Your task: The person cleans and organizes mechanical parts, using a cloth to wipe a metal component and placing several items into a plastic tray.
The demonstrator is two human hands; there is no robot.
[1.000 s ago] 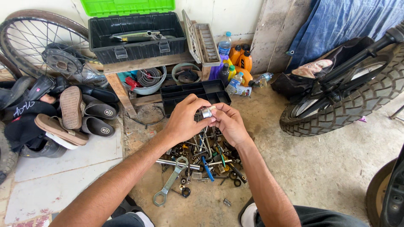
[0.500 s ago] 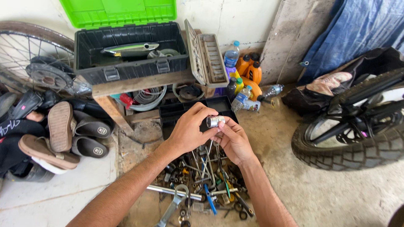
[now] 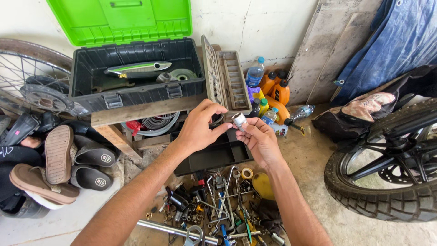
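A small shiny metal socket (image 3: 238, 120) is held up between both hands, in front of an open grey socket case (image 3: 226, 80). My right hand (image 3: 259, 140) pinches it from below with fingertips and thumb. My left hand (image 3: 200, 126) touches it from the left with its fingertips. Below the hands a pile of loose tools (image 3: 214, 205) lies on the concrete floor: spanners, hex keys, sockets and screwdrivers. A black tray (image 3: 214, 157) sits on the floor just behind the pile.
An open black toolbox with a green lid (image 3: 132, 68) rests on a wooden bench. Orange oil bottles (image 3: 275, 89) and water bottles stand by the wall. A motorcycle wheel (image 3: 387, 173) is at right, sandals (image 3: 68, 159) and a spoked wheel (image 3: 36, 77) at left.
Both hands have lifted the socket up and away from the tool pile toward the socket case. The view has tilted and moved forward, so the toolbox looks closer.
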